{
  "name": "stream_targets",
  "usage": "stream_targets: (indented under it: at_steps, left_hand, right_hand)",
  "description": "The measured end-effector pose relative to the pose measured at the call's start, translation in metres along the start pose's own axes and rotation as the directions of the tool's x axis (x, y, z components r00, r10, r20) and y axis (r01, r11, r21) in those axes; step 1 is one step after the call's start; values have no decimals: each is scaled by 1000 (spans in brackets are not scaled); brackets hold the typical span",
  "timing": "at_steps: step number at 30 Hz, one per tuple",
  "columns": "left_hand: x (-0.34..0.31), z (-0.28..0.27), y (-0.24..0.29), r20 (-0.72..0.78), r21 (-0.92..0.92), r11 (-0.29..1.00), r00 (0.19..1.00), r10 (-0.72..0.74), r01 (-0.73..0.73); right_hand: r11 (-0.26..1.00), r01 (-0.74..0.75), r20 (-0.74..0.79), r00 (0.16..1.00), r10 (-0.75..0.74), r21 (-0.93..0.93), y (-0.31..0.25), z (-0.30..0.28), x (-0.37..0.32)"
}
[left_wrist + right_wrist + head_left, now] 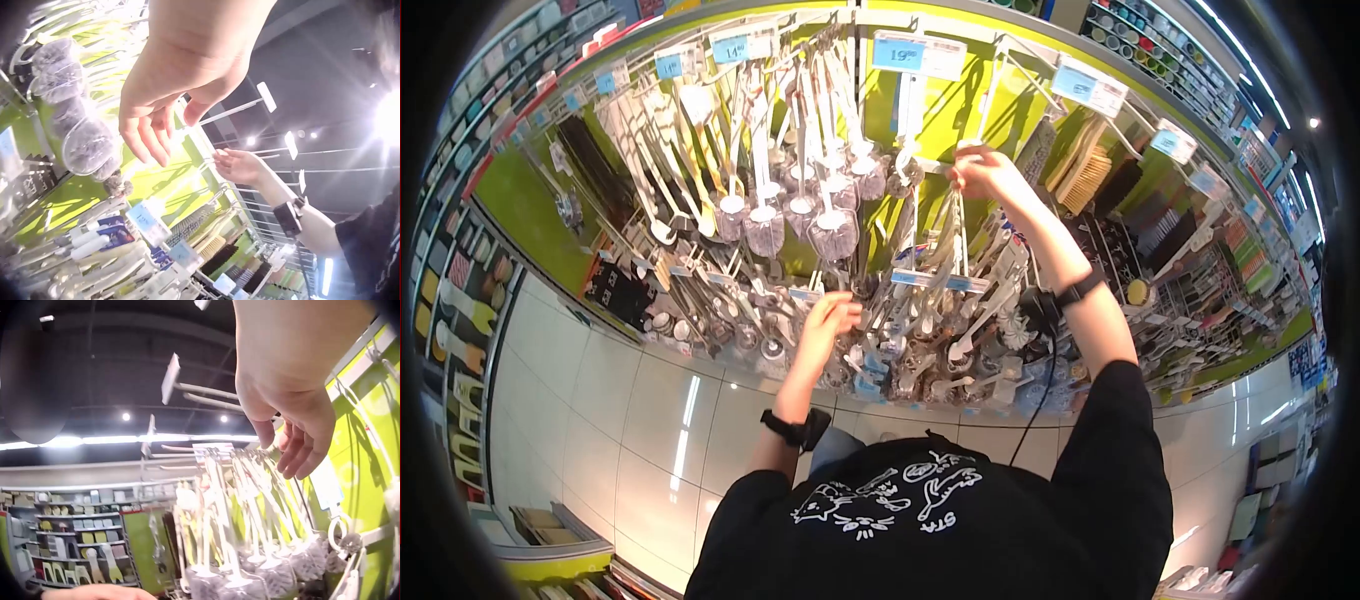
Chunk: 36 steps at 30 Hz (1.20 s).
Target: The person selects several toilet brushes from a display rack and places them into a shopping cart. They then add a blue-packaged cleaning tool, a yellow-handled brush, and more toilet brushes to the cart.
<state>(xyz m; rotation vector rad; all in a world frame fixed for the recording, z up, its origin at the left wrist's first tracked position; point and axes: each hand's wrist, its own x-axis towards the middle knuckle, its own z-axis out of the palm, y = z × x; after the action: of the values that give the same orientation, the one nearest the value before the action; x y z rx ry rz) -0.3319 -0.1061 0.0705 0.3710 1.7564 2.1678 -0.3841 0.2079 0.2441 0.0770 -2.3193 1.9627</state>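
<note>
My right hand (985,172) is raised before the green back panel (1010,100), beside a metal hook rail. Its fingers hang loosely curled with nothing between them in the right wrist view. Left of it hangs a white-handled item with a ring and a small round end (904,180). Lower down, my left hand (832,316) hovers in front of the rack, fingers relaxed and holding nothing. Above the left hand hang several white long-handled brushes (832,228), their heads wrapped in clear plastic. In the right wrist view these brushes (275,575) hang below the right hand.
Price tags (918,55) stick out on hook ends along the top. A wooden brush (1088,170) hangs at the right. A lower row of packed utensils (920,375) lines the rack's base. Tiled floor (640,410) and side shelves (465,330) lie to the left.
</note>
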Motion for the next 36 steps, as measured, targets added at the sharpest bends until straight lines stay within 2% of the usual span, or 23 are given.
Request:
stream_targets:
  at_steps: [4, 6, 7, 10, 11, 12, 13, 15, 17, 19, 21, 24, 25, 28, 29, 32, 33, 36]
  left_hand:
    - [35, -7, 28, 27, -20, 998, 998, 65, -64]
    - [47, -23, 31, 34, -17, 997, 997, 72, -71]
    - [51, -35, 31, 41, -19, 997, 997, 72, -71]
    - [62, -74, 30, 32, -13, 999, 999, 40, -39]
    - [63, -87, 32, 31, -5, 1000, 999, 28, -28]
    - [65, -98, 34, 32, 1, 1000, 999, 18, -18]
    - [67, -111, 35, 21, 16, 1000, 1000, 3, -4]
    - [68, -133, 42, 22, 18, 1000, 1000, -10, 10]
    - [71, -155, 48, 28, 15, 1000, 999, -20, 19]
    - [76, -175, 52, 36, 24, 999, 999, -27, 26]
    - [85, -191, 53, 42, 55, 998, 998, -37, 35]
    - [100, -207, 55, 75, 79, 995, 995, -60, 54]
    - [104, -210, 54, 89, 82, 995, 994, -70, 63]
    - [117, -215, 51, 135, 83, 993, 986, -94, 83]
    - [119, -215, 51, 149, 83, 992, 983, -104, 92]
    - [126, -213, 48, 187, 88, 989, 973, -132, 117]
    - [127, -210, 49, 200, 91, 989, 971, -133, 117]
    - [131, -206, 48, 249, 96, 987, 957, -146, 125]
  right_hand:
    - [955, -228, -203, 961, 189, -189, 26, 15, 101]
    - [944, -209, -274, 952, 136, -257, 38, 18, 135]
    - [895, -185, -308, 950, 57, -406, 41, 17, 150]
    - [848, -168, -516, 846, -138, -502, 56, 23, 196]
    - [871, -101, -517, 835, -188, -480, 72, 17, 217]
    - [795, -262, -571, 811, -126, -547, 64, 25, 223]
    - [869, -172, -570, 809, -144, -464, 67, 27, 230]
    - [925, -52, -584, 788, -193, -376, 72, 31, 245]
    - [926, -11, -619, 747, -242, -376, 73, 38, 256]
    - [863, -35, -666, 652, -363, -504, 90, 36, 281]
    - [813, -70, -670, 609, -424, -578, 99, 32, 286]
    - [800, -228, -718, 616, -323, -555, 79, 44, 271]
    - [794, -230, -719, 611, -332, -562, 80, 44, 270]
    - [836, -156, -712, 620, -331, -525, 76, 48, 261]
    - [889, -77, -656, 704, -272, -451, 81, 39, 264]
    - [804, -163, -724, 562, -401, -572, 99, 39, 263]
    - [828, -75, -719, 542, -435, -556, 112, 34, 263]
    - [868, -46, -728, 568, -384, -494, 94, 51, 230]
